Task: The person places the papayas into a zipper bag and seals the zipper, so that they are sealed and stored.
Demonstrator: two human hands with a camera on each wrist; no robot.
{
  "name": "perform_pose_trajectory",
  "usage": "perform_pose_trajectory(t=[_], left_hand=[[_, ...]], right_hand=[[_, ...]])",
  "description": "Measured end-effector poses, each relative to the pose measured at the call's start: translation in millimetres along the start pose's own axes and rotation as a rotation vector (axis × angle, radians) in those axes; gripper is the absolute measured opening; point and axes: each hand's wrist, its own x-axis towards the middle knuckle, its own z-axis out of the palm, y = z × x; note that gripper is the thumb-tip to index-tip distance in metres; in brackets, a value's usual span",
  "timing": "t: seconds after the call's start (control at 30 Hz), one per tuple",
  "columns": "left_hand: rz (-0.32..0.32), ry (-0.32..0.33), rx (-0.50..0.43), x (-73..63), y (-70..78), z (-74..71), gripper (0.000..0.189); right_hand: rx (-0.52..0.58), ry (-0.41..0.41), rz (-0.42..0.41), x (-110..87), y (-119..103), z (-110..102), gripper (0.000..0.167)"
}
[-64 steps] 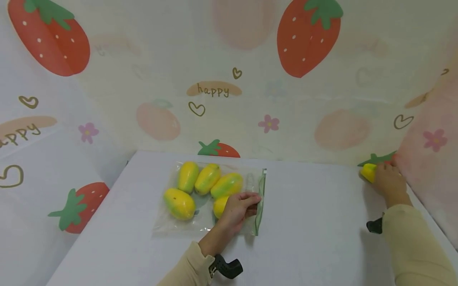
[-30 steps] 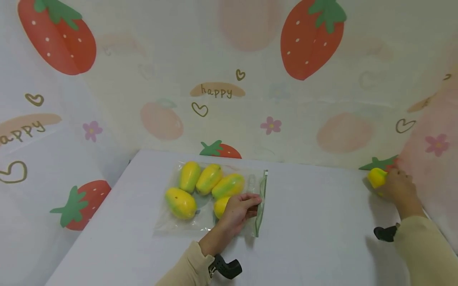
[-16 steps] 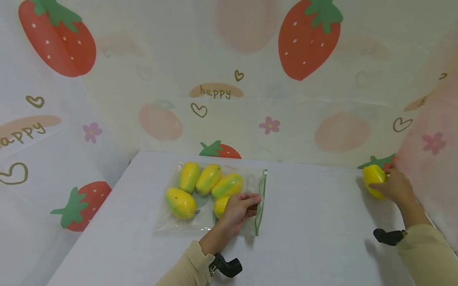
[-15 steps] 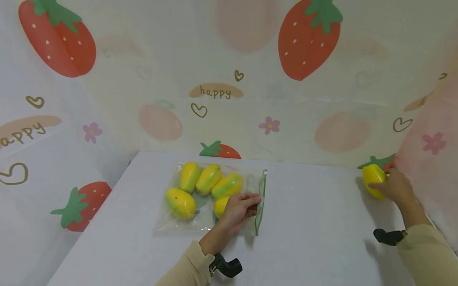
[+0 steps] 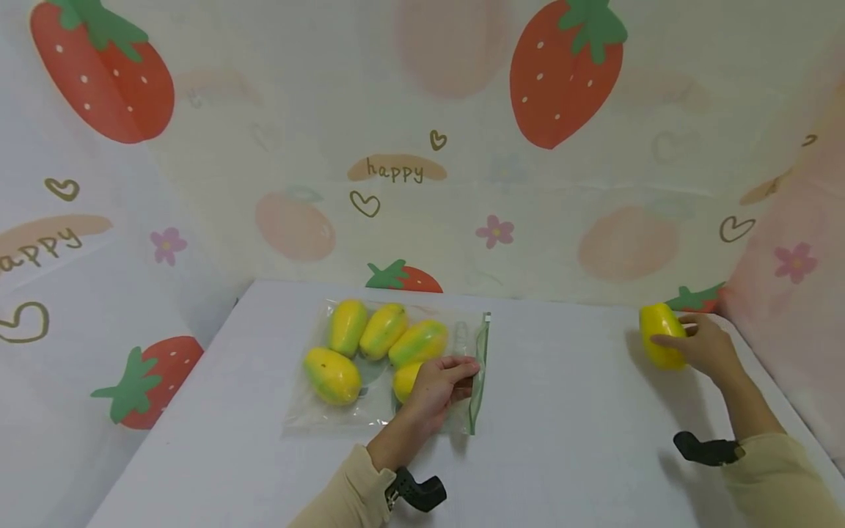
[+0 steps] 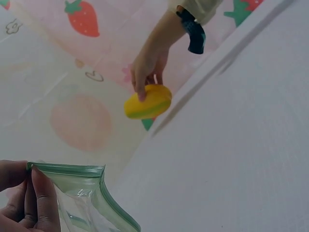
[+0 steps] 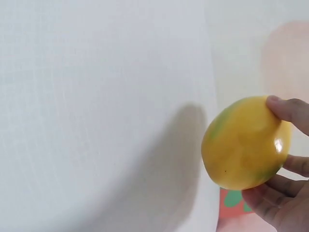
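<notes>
My right hand [image 5: 709, 348] grips a yellow papaya [image 5: 662, 337] with green streaks, near the right end of the table. In the right wrist view the thumb and fingers hold the papaya [image 7: 244, 145] from one side, its shadow apart from it on the cloth. The left wrist view also shows this papaya [image 6: 148, 103] raised. My left hand [image 5: 436, 389] pinches the green zip edge of a clear zip bag [image 5: 379, 411]. Its mouth [image 6: 77, 170] gapes in the left wrist view. Several papayas [image 5: 333, 376] lie inside the bag; my left hand partly hides one.
A white-covered table [image 5: 548, 433] spreads under both hands. Walls of printed sheet [image 5: 528, 198] with strawberries and hearts rise behind it and at both sides. Black wrist-worn devices [image 5: 420, 491] stick out by both sleeves.
My right hand has brought the papaya leftward from the back right corner, where the hand hid more of it. The left hand and the bag have stayed in place.
</notes>
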Motion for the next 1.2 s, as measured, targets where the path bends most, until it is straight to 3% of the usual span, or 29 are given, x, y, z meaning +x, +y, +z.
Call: perform_pose_trajectory(t=[0.5,1.0,1.2], left_hand=[[0.004,0.010,0.006,-1.5,-0.4,1.7,0.019],[0.022,0.020,0.023,-5.4,0.6,2.4,0.024],[0.031,0.023,0.032,-6.3,1.6,3.6,0.025]], right_hand=[[0.135,-0.107,-0.032,-18.2,-39.5,17.8,0.087],[0.206,-0.207,-0.068,-35.2,-78.1,50.2,0.079],[0.230,-0.213,-0.085,-36.7,-91.5,50.1,0.081]])
